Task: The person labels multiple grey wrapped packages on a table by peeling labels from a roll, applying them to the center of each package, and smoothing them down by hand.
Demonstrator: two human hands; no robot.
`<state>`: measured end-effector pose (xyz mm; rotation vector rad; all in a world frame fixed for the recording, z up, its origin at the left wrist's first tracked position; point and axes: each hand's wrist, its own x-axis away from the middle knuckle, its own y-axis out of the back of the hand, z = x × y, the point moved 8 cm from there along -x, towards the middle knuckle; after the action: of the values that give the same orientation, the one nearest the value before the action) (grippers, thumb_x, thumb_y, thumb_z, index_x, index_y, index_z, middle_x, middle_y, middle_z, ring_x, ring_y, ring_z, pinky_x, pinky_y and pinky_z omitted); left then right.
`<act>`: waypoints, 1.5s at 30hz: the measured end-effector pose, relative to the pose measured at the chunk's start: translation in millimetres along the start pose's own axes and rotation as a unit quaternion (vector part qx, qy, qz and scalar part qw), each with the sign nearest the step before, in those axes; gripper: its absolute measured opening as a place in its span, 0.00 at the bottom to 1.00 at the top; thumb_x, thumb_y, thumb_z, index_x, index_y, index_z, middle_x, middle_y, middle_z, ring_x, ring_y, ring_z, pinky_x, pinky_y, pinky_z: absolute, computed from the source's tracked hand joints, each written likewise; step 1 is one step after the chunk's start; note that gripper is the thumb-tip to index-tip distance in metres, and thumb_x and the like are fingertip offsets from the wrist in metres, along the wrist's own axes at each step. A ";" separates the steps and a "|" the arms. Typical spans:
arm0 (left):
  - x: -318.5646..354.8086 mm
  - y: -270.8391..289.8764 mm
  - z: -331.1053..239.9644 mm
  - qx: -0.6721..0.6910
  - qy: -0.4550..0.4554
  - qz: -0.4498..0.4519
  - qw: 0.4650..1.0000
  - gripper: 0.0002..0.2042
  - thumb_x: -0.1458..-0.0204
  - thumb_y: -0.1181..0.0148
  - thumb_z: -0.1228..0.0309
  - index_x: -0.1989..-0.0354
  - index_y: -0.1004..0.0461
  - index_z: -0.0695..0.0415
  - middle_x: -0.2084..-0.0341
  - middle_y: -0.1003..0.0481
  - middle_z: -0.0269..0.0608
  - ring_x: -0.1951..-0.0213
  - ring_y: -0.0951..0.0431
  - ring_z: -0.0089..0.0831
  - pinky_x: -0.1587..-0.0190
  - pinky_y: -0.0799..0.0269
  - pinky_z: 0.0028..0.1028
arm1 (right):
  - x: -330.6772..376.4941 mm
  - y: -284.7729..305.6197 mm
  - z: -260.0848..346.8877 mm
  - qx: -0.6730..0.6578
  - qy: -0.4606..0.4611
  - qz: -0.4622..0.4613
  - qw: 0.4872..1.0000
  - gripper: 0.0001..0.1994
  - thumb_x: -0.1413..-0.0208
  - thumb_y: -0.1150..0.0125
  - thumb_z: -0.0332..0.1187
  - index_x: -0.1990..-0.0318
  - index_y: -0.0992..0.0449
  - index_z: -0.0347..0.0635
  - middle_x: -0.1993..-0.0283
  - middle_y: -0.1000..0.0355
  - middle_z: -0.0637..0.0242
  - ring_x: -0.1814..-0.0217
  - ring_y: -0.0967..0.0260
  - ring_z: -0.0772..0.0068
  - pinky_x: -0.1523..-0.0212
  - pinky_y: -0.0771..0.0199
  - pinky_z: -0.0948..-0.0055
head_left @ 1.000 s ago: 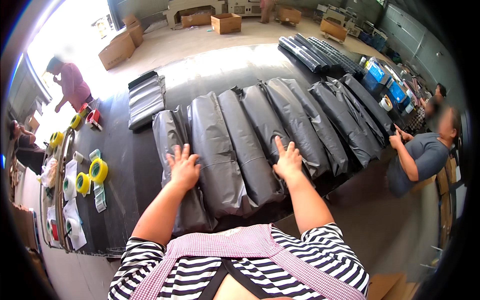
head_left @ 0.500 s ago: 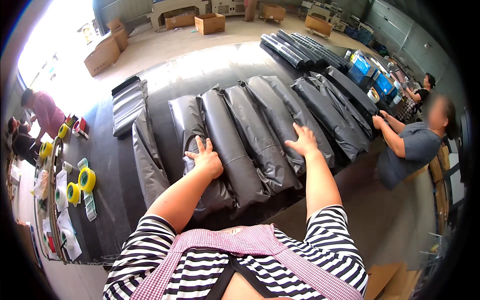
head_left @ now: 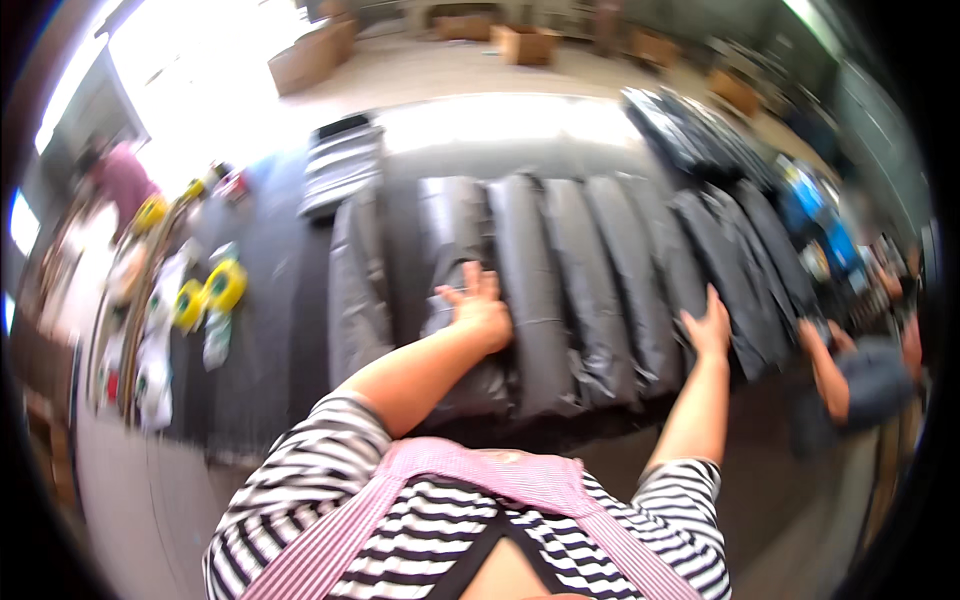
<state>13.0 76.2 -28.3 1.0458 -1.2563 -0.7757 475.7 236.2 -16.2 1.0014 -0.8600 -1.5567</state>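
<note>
My left hand (head_left: pixel 480 312) lies with fingers spread on a grey-black plastic-wrapped bundle (head_left: pixel 452 215), its edge close to the neighbouring bundle (head_left: pixel 526 280). Several such long, crinkled bundles lie side by side across the black table. At the right side of this row, my right hand (head_left: pixel 708 325) has thumb and fingers apart. It rests at or just over the edge of the row's outer bundle (head_left: pixel 662 250), beside another bundle (head_left: pixel 722 270); contact is hard to tell through the blur. Neither hand holds anything.
A separate bundle (head_left: pixel 356 275) and a folded black plastic stack (head_left: pixel 343 165) lie to the left. Yellow tape rolls (head_left: pixel 224 286) sit near the table's left edge. More dark rolls (head_left: pixel 680 130) lie at the far right. A co-worker (head_left: pixel 865 385) stands at the right.
The view has swung left and is blurred, so the scene sits farther right. My right hand has moved rightward across the bundles to the row's outer edge. My left hand stays near the same bundle.
</note>
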 end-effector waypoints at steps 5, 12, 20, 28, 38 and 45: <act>-6.2 -17.9 26.1 0.137 -0.075 -0.093 0.983 0.24 0.45 0.41 0.56 0.40 0.24 0.50 0.23 0.55 0.46 0.23 0.74 0.59 0.34 0.61 0.78 | 36.0 -29.8 1.8 0.248 0.024 -0.070 0.966 0.47 0.53 0.23 0.42 0.27 0.47 0.73 0.43 0.30 0.56 0.45 0.28 0.45 0.49 0.25 0.46; 76.7 -40.9 82.5 0.279 -0.148 -0.137 0.939 0.24 0.48 0.33 0.56 0.41 0.25 0.44 0.25 0.51 0.53 0.24 0.61 0.61 0.29 0.57 0.65 | 45.9 -35.3 25.4 0.259 0.114 -0.021 0.959 0.47 0.53 0.24 0.35 0.26 0.44 0.78 0.31 0.40 0.58 0.32 0.39 0.49 0.34 0.37 0.50; 205.2 -59.2 95.3 0.411 -0.307 -0.159 0.843 0.16 0.44 0.37 0.71 0.46 0.23 0.53 0.31 0.38 0.50 0.31 0.38 0.50 0.31 0.40 0.43 | 124.2 8.2 -35.2 0.033 0.172 -0.179 0.968 0.22 0.49 0.38 0.24 0.44 0.21 0.43 0.36 0.30 0.54 0.34 0.34 0.50 0.34 0.35 0.56; 241.3 -39.4 72.3 0.418 -0.409 -0.061 0.809 0.17 0.44 0.36 0.72 0.45 0.24 0.53 0.35 0.33 0.49 0.38 0.29 0.49 0.39 0.29 0.40 | 361.5 -15.2 56.8 -0.114 0.135 -0.142 0.974 0.13 0.50 0.40 0.22 0.55 0.19 0.40 0.52 0.23 0.56 0.47 0.27 0.53 0.42 0.28 0.61; 309.0 -92.3 -161.1 0.231 -0.645 0.222 0.694 0.21 0.44 0.34 0.70 0.41 0.27 0.56 0.36 0.32 0.52 0.36 0.31 0.50 0.37 0.29 0.41 | 689.4 -73.8 -192.0 -0.096 -0.265 0.189 0.941 0.18 0.46 0.36 0.37 0.48 0.19 0.45 0.49 0.22 0.58 0.45 0.24 0.57 0.44 0.24 0.61; 331.7 -163.6 -361.0 0.066 -0.664 0.251 0.701 0.24 0.42 0.35 0.63 0.37 0.28 0.54 0.35 0.33 0.52 0.37 0.29 0.49 0.37 0.29 0.41 | 835.9 -137.1 -370.0 -0.299 -0.408 0.182 0.843 0.17 0.39 0.41 0.39 0.47 0.20 0.40 0.48 0.21 0.54 0.45 0.24 0.60 0.43 0.26 0.62</act>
<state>438.9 -215.6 -54.9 -0.0045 -2.7070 -1.0102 677.5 -567.5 -425.9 -0.3192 -0.9479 -1.7396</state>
